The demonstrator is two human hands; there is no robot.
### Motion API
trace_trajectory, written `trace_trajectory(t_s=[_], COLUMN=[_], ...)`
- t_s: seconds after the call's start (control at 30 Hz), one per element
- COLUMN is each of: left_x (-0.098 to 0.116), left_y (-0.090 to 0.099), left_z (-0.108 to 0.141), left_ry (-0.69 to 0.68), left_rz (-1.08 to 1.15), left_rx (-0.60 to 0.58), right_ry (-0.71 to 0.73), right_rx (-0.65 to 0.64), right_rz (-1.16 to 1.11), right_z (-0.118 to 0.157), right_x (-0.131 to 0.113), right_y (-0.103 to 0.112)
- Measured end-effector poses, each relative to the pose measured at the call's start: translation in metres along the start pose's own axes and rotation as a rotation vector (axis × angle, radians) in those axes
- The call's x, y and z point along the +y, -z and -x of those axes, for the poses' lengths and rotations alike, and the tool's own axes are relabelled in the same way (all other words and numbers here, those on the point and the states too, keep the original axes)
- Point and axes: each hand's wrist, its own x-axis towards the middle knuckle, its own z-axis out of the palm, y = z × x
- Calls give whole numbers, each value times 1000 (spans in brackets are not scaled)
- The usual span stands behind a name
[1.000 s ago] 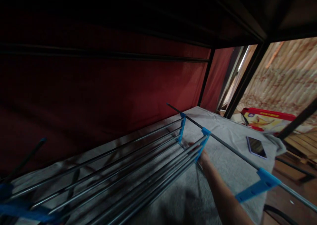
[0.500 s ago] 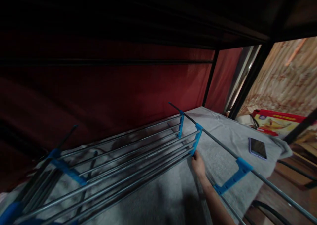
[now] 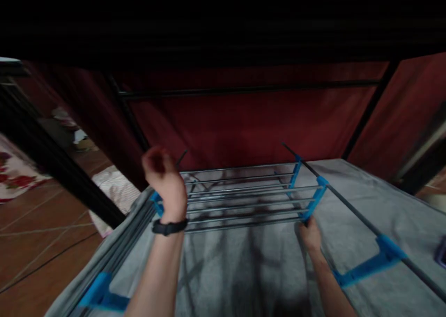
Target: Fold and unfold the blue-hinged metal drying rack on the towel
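A rack of grey metal rods with blue plastic brackets lies on a grey cloth. My right hand is closed on the lower end of a blue bracket at the rack's right side. My left hand, with a black band on the wrist, is raised in front of the rack's left end. Its fingers are curled and blurred, and whether it holds anything cannot be made out. Behind it, a left blue bracket is partly hidden. Another blue bracket sits on the long rod at the right.
Black frame posts and a dark shelf stand around and above. A red panel is behind the rack. More rods and a blue bracket lie at the left edge. A phone is at the far right.
The view has turned to the left. My left hand and forearm have come into view by the rack's left end. My right hand stays at the same blue bracket.
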Motion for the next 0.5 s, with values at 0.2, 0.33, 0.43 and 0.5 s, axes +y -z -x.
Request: trace_trajectory(t_s=[0.2, 0.33, 0.43, 0.5], left_x=[-37, -104, -148, -167], left_y=[95, 159, 176, 173], left_z=[193, 231, 213, 198], left_ry=[80, 363, 503, 558], left_rz=[-171, -477, -623, -651], left_rx=[-402, -345, -232, -261], right_ry=[-5, -28, -45, -42], right_rx=[-80, -98, -73, -49], right_rz=[60, 19, -75, -110], right_z=[-14, -32, -41, -44], right_x=[22, 48, 57, 55], right_y=[0, -4, -5, -4])
